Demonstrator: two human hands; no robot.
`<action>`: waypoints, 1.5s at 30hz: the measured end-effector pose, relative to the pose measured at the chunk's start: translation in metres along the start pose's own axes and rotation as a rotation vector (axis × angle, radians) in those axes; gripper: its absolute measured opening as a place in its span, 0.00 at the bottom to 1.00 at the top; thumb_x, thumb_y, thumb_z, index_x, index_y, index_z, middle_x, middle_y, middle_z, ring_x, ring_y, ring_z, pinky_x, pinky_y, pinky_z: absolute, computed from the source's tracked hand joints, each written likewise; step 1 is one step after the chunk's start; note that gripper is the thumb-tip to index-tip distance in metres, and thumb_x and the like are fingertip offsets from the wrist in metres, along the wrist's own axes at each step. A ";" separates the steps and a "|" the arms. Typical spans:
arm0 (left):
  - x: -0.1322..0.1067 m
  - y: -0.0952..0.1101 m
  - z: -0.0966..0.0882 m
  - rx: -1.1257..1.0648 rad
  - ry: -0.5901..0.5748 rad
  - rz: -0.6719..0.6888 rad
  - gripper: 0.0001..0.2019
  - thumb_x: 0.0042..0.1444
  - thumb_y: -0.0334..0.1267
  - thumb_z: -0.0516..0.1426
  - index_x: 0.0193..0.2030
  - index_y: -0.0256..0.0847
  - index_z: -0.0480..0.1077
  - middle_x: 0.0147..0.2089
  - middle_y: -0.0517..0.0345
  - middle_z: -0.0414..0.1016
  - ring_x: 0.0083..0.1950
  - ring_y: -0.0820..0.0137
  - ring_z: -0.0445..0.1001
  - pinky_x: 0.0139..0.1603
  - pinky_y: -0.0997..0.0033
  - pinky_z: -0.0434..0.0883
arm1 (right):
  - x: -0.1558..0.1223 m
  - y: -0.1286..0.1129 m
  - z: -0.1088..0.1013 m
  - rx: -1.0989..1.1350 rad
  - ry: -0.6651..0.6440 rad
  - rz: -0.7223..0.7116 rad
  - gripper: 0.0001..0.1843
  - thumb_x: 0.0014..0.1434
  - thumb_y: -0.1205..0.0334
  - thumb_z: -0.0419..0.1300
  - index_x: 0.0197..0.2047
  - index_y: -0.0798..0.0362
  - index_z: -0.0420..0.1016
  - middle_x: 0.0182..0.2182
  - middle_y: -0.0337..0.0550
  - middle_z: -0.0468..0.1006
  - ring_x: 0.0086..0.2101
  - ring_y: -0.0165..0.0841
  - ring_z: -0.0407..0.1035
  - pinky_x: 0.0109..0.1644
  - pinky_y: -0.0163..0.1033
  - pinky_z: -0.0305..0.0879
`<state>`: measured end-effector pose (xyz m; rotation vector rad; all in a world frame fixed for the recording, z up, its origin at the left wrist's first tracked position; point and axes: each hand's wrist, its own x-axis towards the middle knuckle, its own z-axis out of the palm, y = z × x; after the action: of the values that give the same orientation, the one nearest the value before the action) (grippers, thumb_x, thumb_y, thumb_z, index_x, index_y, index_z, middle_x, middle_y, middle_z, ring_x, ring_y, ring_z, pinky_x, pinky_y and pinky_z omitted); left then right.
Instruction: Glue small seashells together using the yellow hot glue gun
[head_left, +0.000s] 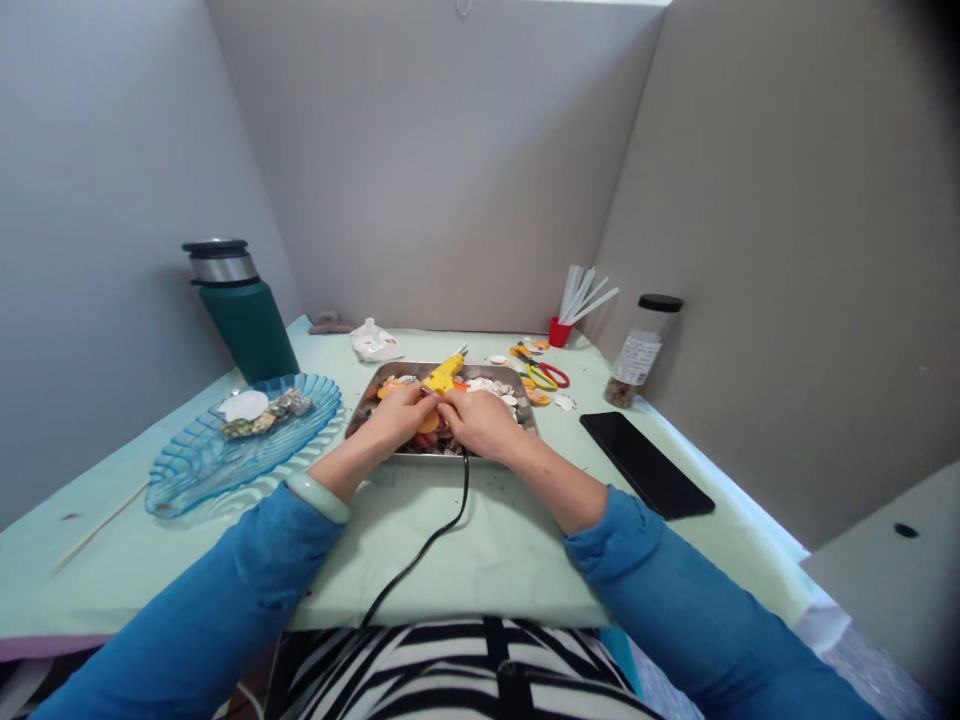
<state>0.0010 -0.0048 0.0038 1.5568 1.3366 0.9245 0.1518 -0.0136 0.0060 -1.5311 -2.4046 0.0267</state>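
Observation:
Over a metal tray (364, 425), my left hand (403, 415) and my right hand (478, 418) meet at the fingertips, both closed in a pinch. Whatever they pinch is too small or too hidden to make out. Just beyond the fingertips is a yellow glue gun (444, 375), its tip pointing away and slightly right; my right hand covers its handle side. Its black cord (431, 538) trails from under my right hand toward my lap. An orange round piece (429, 423) shows between the hands. Mixed small pieces, some shell-like, lie in the tray.
At left are a blue glass dish (191, 480) with small pieces, a green bottle (251, 330) and a thin stick (101, 528). At right are scissors (551, 375), a red cup (559, 332) of white sticks, a jar (641, 355) and a black phone (645, 465). Partition walls surround the table.

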 end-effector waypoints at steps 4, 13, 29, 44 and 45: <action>-0.001 0.002 0.001 -0.063 0.011 0.001 0.06 0.60 0.36 0.56 0.33 0.38 0.67 0.19 0.62 0.73 0.16 0.71 0.71 0.19 0.75 0.68 | 0.000 0.001 0.001 0.001 0.033 -0.009 0.22 0.71 0.53 0.43 0.50 0.52 0.75 0.41 0.49 0.81 0.41 0.38 0.74 0.40 0.37 0.59; -0.002 0.005 -0.001 -0.169 0.021 -0.057 0.05 0.60 0.36 0.57 0.36 0.36 0.67 0.23 0.58 0.74 0.17 0.72 0.71 0.18 0.76 0.68 | 0.000 0.001 0.001 0.027 0.075 -0.015 0.22 0.71 0.54 0.42 0.48 0.51 0.75 0.41 0.47 0.81 0.40 0.37 0.73 0.39 0.36 0.57; -0.005 0.010 -0.001 -0.248 0.010 -0.099 0.04 0.59 0.34 0.57 0.35 0.36 0.67 0.24 0.59 0.74 0.17 0.72 0.72 0.18 0.75 0.69 | -0.001 -0.002 -0.001 0.030 0.128 0.008 0.18 0.71 0.55 0.45 0.44 0.52 0.75 0.38 0.45 0.82 0.38 0.35 0.74 0.35 0.35 0.53; -0.004 0.008 -0.004 -0.281 0.000 -0.089 0.04 0.57 0.34 0.58 0.36 0.36 0.70 0.25 0.58 0.75 0.20 0.70 0.74 0.19 0.74 0.71 | -0.001 0.000 -0.001 0.047 0.165 -0.012 0.18 0.71 0.55 0.45 0.44 0.52 0.75 0.38 0.44 0.81 0.38 0.35 0.74 0.35 0.35 0.54; -0.004 0.008 -0.004 -0.285 0.002 -0.092 0.04 0.56 0.35 0.58 0.37 0.36 0.70 0.25 0.58 0.75 0.20 0.70 0.75 0.19 0.74 0.71 | -0.002 0.000 -0.001 0.050 0.167 -0.014 0.18 0.71 0.55 0.45 0.44 0.52 0.75 0.38 0.44 0.81 0.38 0.35 0.74 0.35 0.35 0.54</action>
<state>-0.0003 -0.0086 0.0127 1.2669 1.2076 1.0103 0.1523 -0.0153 0.0064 -1.4347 -2.2665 -0.0417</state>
